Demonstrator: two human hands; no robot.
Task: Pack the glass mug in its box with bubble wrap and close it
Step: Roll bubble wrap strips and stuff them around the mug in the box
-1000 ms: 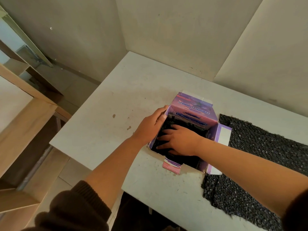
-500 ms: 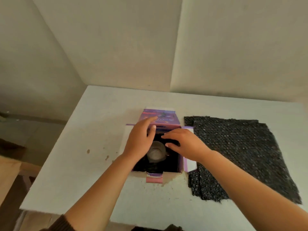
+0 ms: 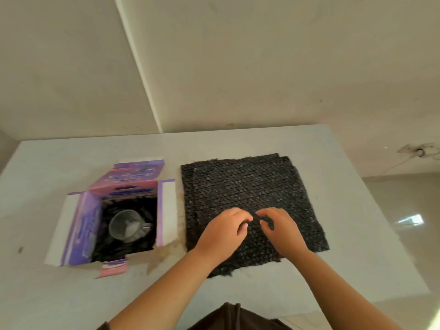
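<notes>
Both hands are set on the stack of black bubble-wrap sheets (image 3: pixel 252 206), near its middle. The right hand (image 3: pixel 279 228) has its fingertips curled and a small fold of the top sheet appears to be pinched up between them. The left hand (image 3: pixel 223 231) lies just beside it with curled fingers pressed to the same sheet; whether a fold is actually caught there cannot be told.

The clear glass mug (image 3: pixel 127 226) is found inside the open purple cardboard box (image 3: pixel 83 225), mouth tilted toward the camera, handle turned to the right, bedded on dark wrap already lining the box. All four flaps are spread open.

The coming move is judged to turn on one relation: the box lies to the left of the pinched sheet, just beside the stack, with its opening facing up. The left hand is the nearer one to it. The sheet would have to be lifted clear of the stack and carried leftward over the raised right flap (image 3: pixel 167 210) before being laid over the mug on the pale grey table (image 3: pixel 357 258).
</notes>
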